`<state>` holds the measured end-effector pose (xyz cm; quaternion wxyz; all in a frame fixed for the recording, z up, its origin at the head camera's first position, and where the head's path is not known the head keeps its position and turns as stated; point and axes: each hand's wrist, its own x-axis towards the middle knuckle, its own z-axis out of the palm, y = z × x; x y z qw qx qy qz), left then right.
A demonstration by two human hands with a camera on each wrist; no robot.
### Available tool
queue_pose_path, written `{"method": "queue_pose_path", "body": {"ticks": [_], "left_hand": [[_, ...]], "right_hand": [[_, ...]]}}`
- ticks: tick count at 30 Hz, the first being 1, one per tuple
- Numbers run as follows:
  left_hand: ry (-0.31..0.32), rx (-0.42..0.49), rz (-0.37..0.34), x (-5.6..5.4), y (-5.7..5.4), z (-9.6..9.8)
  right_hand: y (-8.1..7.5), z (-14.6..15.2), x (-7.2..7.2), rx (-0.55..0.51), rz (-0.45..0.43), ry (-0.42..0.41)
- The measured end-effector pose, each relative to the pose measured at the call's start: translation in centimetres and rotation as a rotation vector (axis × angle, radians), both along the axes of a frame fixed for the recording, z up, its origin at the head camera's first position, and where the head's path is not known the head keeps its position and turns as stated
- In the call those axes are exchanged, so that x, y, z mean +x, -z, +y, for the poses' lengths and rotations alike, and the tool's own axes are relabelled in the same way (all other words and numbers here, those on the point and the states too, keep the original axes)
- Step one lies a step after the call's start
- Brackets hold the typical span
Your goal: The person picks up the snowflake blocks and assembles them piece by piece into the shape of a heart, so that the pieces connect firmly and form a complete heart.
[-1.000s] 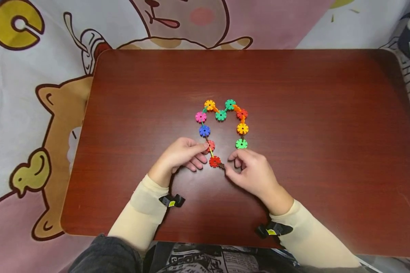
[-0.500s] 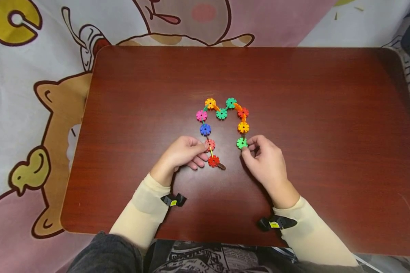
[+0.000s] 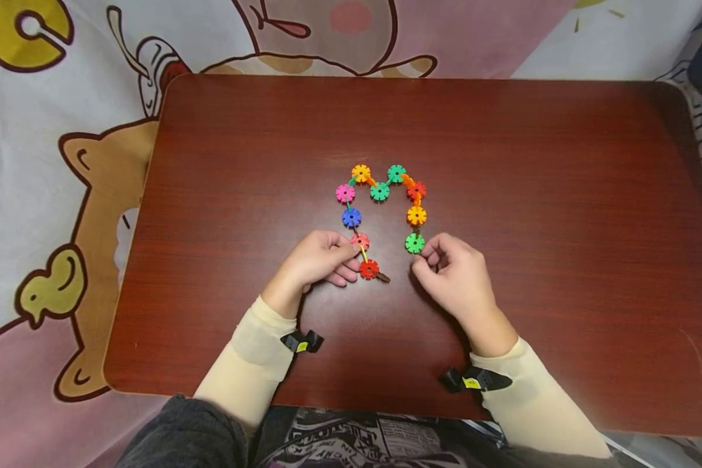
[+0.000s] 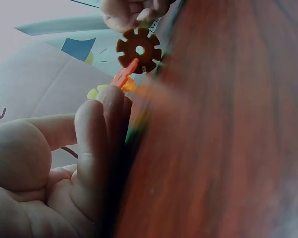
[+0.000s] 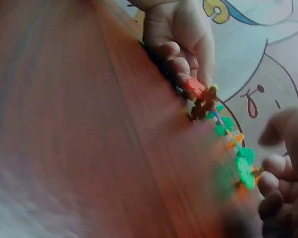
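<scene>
A chain of slotted snowflake discs lies in an open loop on the table. My left hand (image 3: 322,259) pinches a salmon disc (image 3: 361,241) near the chain's left end. Beyond it hang a red disc (image 3: 369,270) and a brown disc (image 4: 151,53), which is the end piece. At the other end is a light green disc (image 3: 415,244). Beside that disc is my right hand (image 3: 459,276), its fingers loosely bent. In the right wrist view its thumb stands apart from the fingertips, which are close to the green disc (image 5: 245,166); whether they touch it I cannot tell.
The reddish-brown table (image 3: 257,143) has rounded corners. Blue (image 3: 351,217), pink (image 3: 345,193), yellow (image 3: 361,173) and other discs form the rest of the loop. A cartoon-printed cloth (image 3: 474,39) surrounds the table's far and left sides.
My right hand has left the brown disc and moved right, to the light green disc; its thumb has since drawn slightly back. My left hand keeps its pinch, and the red end has shifted slightly.
</scene>
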<state>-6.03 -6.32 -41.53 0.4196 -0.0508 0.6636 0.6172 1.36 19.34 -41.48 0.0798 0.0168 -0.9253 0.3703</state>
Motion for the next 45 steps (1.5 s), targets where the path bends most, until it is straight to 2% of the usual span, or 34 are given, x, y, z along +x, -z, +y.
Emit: {"method": "queue_pose_path", "body": {"ticks": [5, 8, 14, 18, 24, 30, 36, 45], "left_hand": [[0.002, 0.027, 0.006, 0.2, 0.2, 0.3], [0.007, 0.041, 0.003, 0.3, 0.3, 0.6], [-0.016, 0.074, -0.022, 0.6, 0.2, 1.1], [-0.04, 0.12, -0.038, 1.1, 0.1, 1.3], [-0.056, 0.168, -0.024, 1.7, 0.3, 1.5], [-0.058, 0.21, -0.034, 1.6, 0.3, 1.4], [-0.05, 0.208, -0.031, 1.6, 0.4, 1.2], [-0.044, 0.202, -0.004, 1.6, 0.6, 1.4]], "right_hand": [[0.5, -1.5, 0.9, 0.077, 0.022, -0.232], [1.0, -2.3, 1.1, 0.13, 0.07, -0.289], [1.6, -2.4, 0.9, 0.113, 0.171, -0.322], [1.7, -2.3, 0.6, 0.088, 0.205, -0.346], [1.6, -2.3, 0.4, 0.085, 0.246, -0.361], [1.2, -1.8, 0.2, 0.13, 0.263, -0.379], [1.1, -1.0, -0.4, 0.183, 0.273, -0.364], [1.3, -1.0, -0.6, 0.157, 0.217, -0.406]]}}
